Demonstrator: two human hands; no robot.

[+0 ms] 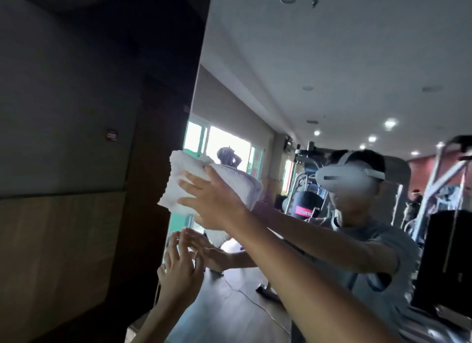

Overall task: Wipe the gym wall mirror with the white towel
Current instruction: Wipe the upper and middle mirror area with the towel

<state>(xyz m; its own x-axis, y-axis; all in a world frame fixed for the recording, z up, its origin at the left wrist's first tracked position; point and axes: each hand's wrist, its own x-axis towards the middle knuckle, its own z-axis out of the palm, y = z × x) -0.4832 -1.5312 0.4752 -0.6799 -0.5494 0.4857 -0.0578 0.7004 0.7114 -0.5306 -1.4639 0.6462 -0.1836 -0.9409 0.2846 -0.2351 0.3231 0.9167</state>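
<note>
Pressing towel (176,186) flat on mirror (281,61), right hand (212,204) had fingers (190,183) straight over it, pinching nothing. Left hand (178,268) sat below those fingers, spread wide, tips on mirror. Risks noted: unpinched towel could slip; bare tips could smudge.

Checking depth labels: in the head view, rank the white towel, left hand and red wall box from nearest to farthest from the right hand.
1. white towel: directly under the right hand, which presses it.
2. left hand: just below, fingers spread.
3. red wall box: far left, on the dark wall.
</note>
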